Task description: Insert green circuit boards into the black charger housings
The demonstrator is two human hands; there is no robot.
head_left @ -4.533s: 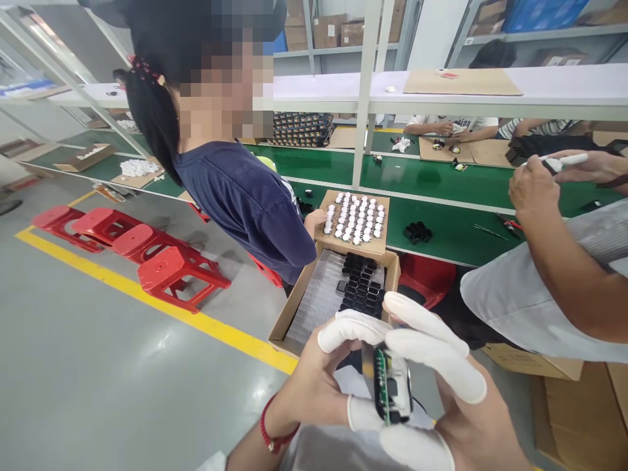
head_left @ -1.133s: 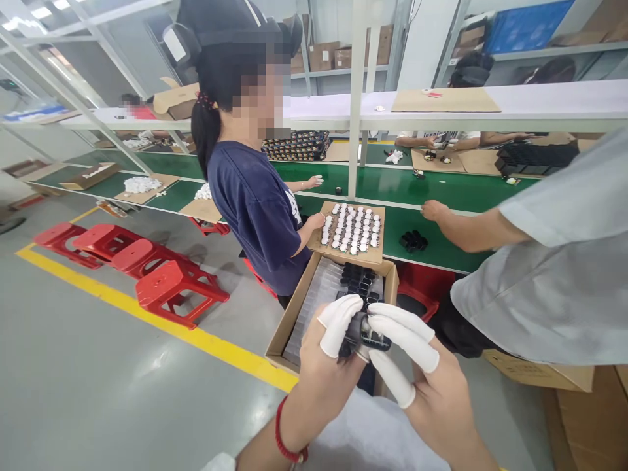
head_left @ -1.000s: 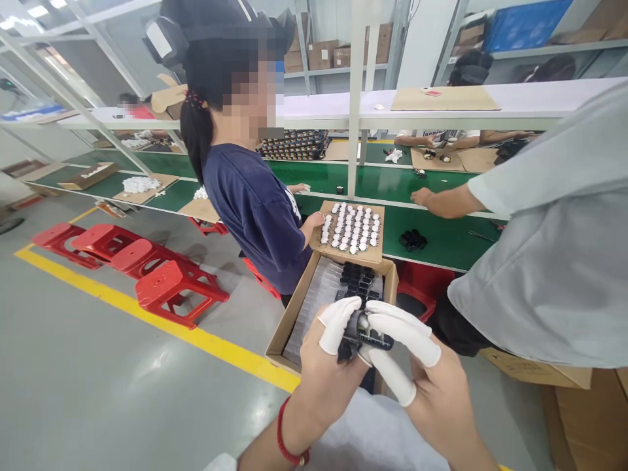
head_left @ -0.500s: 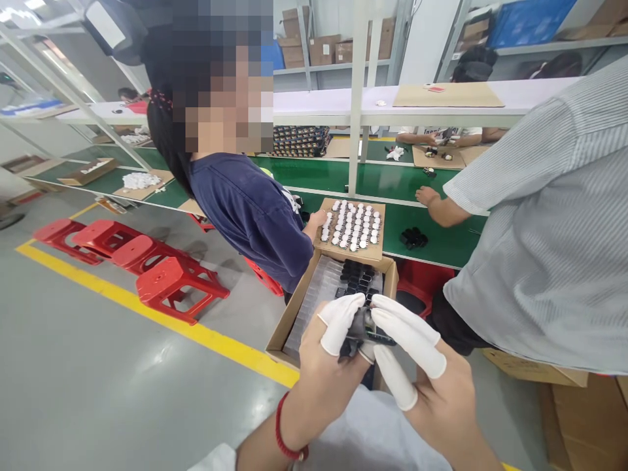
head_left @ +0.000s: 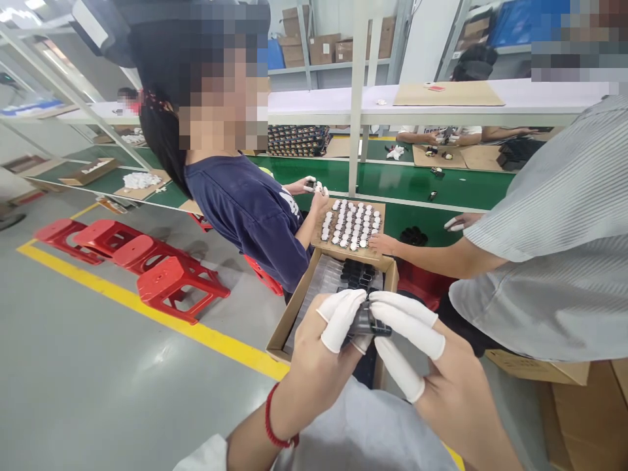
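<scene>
Hands meet low in the view, both wearing white finger cots. Left hand (head_left: pixel 324 347) and right hand (head_left: pixel 432 373) together pinch a small dark part (head_left: pixel 366 324); left thumb and finger press it from one side, right forefinger lies along its top, so each grip is clenched on that part. A red cord bracelet (head_left: pixel 275 428) circles the left wrist.

Just beyond the grip: an open cardboard box (head_left: pixel 294 307) with rows of black parts (head_left: pixel 360 275) at its far end, clear tray below them. Past the box, at the edge of the green table (head_left: pixel 441 186), a cardboard sheet (head_left: pixel 326 242) carries rows of small white pieces (head_left: pixel 353 222).

Left of the grip and farther off, a person in a navy shirt (head_left: pixel 245 209) stands at the table, hands raised near the sheet. Right of the grip, a person in a grey striped shirt (head_left: pixel 554 248) reaches one hand to the sheet's near corner. A small cluster of black pieces (head_left: pixel 413 235) lies on the table beyond that arm. Red stools (head_left: pixel 171 281) stand on the floor far left, beside a yellow line (head_left: pixel 147 307).
</scene>
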